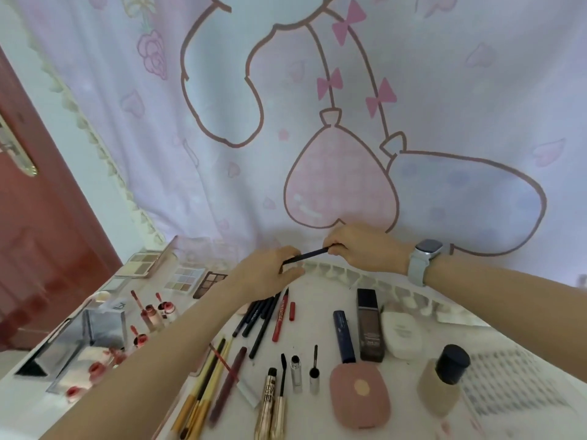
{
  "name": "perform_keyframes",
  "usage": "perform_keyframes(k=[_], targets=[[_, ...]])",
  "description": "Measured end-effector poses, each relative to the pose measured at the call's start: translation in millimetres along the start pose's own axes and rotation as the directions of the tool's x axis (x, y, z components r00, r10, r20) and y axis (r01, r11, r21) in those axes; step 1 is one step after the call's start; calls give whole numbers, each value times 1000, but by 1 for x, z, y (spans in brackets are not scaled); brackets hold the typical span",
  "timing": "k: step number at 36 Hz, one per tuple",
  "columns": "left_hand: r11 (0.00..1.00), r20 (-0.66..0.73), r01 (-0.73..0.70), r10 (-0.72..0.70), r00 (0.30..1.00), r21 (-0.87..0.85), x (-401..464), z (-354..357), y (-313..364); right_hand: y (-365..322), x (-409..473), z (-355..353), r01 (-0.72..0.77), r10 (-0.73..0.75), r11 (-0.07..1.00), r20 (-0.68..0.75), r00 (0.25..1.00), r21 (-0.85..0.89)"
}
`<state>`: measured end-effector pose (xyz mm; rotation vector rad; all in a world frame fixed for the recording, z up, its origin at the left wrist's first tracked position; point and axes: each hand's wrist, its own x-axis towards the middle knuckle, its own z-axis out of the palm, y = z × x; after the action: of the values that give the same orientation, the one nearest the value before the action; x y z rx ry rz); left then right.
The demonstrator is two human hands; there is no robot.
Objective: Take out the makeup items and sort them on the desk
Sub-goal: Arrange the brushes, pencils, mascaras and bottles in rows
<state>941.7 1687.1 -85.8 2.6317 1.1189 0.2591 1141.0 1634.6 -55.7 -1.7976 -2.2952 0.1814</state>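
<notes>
1. Both hands meet at the far edge of the desk (320,319), just above the row of dark pencils (259,315); between them they hold a thin dark pencil (306,255) clear of the surface, tilted up toward the right.
2. The left hand (270,274) pinches the lower end with fingers curled narrow around it; the right hand (359,249), with a pale watch (424,260) on its wrist, pinches the upper end in the same tight way; whether a cap is coming off or going on I cannot tell.
3. The pencil looks light, stiff and smooth, so it should ask for little force; its slim round barrel could roll or slip through the fingers, and any exposed tip is likely brittle; the best hold is on the barrel near each end, not on the point.
4. Sorting looks well along; palettes (185,279) lie at the far left, lip glosses (152,312) nearer, brushes (203,385) by the left forearm, a red pencil (280,315) beside the dark ones, mascaras (273,401) in front, a pink compact (360,393), dark tubes (370,325) and a black-capped bottle (443,377) to the right.
5. A fair resting place would be the dark pencil row, laid parallel so it cannot roll.
</notes>
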Motion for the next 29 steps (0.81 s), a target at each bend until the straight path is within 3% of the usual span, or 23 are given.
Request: perform_keyframes(k=[4, 9, 13, 17, 21, 26, 29], targets=[[977, 217, 203, -184, 959, -69, -3, 2, -13, 9, 6, 5, -121, 127, 991, 102, 987, -63], [926, 185, 305, -268, 946, -221, -6, -1, -29, 15, 11, 23, -254, 290, 957, 399, 870, -143], [689, 250, 427, -348, 904, -585, -9, 2, -31, 8, 15, 40, -272, 292, 955, 505, 812, -116], [577, 276, 462, -383, 882, -674, -6, 9, -29, -3, 21, 54, -227, 269, 963, 586, 765, -145], [464, 315, 482, -392, 864, -743, -2, 14, -25, -10, 22, 62, -191, 162, 981, 656, 737, -28], [506, 311, 502, -416, 854, -702, 9, 29, -23, -7, 15, 60, -168, 106, 985, 654, 749, 32], [619, 253, 483, -426, 869, -618, 16, 42, -18, 5, 9, 59, -158, 132, 987, 574, 808, -5]])
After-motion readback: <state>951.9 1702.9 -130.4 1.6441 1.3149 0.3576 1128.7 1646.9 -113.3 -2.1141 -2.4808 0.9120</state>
